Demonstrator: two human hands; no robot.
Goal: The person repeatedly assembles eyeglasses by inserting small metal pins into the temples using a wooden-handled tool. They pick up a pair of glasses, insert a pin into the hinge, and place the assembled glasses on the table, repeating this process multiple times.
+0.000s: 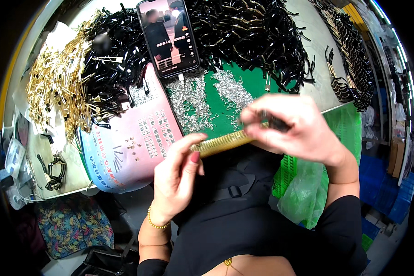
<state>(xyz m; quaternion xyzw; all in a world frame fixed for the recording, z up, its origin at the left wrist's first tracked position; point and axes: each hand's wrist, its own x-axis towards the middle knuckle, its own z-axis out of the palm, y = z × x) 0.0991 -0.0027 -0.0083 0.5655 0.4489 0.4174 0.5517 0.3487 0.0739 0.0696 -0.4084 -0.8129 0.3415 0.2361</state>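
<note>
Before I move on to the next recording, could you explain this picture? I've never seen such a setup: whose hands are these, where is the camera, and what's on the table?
There is no robot here: a person works with two bare hands. The single picture comes from a wide camera worn on the person's head, looking down, so straight edges bend near the rim. The left hand holds one end of a gold textured rod. Near its other end, the right hand holds a dark piece, too blurred to name. On the table are black strips, gold strips, a pink and blue sheet, and a green mat with small silvery bits. A phone shows a lit screen.
</note>
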